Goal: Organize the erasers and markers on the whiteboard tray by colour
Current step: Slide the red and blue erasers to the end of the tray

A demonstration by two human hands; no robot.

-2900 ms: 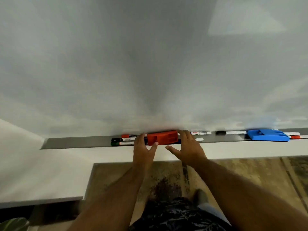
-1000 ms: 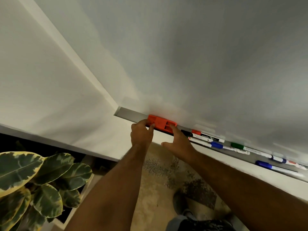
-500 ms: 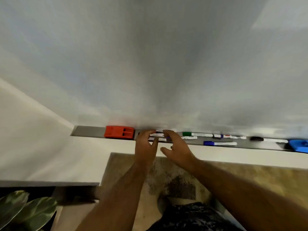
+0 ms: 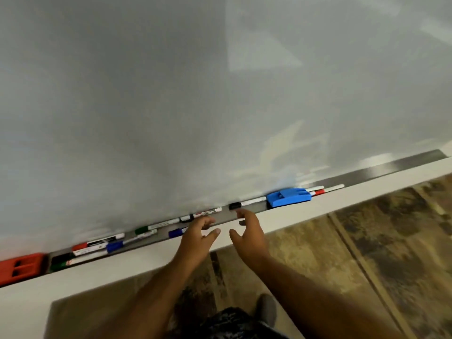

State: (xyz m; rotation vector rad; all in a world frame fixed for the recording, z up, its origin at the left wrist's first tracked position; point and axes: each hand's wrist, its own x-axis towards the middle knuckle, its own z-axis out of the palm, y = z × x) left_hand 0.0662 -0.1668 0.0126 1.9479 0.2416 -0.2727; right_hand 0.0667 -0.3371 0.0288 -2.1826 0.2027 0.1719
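A grey tray (image 4: 403, 167) runs along the whiteboard's bottom edge. The red eraser (image 4: 20, 267) sits at its far left and the blue eraser (image 4: 288, 197) right of centre. Several markers lie between them: a green-capped marker (image 4: 146, 231), a blue-capped marker (image 4: 115, 246), another blue-capped marker (image 4: 176, 233) and a black-capped marker (image 4: 247, 203). Red-capped markers (image 4: 318, 192) lie past the blue eraser. My left hand (image 4: 198, 237) hovers open over the tray beside the second blue-capped marker. My right hand (image 4: 247, 234) is open just below the black-capped marker, holding nothing.
The whiteboard (image 4: 220, 94) fills the upper view. A white ledge (image 4: 318, 214) runs under the tray. Below it lies patterned brown floor (image 4: 367, 253), with my shoe (image 4: 266, 308) on it. The tray's right end is bare metal.
The red eraser was slid to the tray's left end and released. Both hands have since moved right along the tray, now between the middle markers and the blue eraser.
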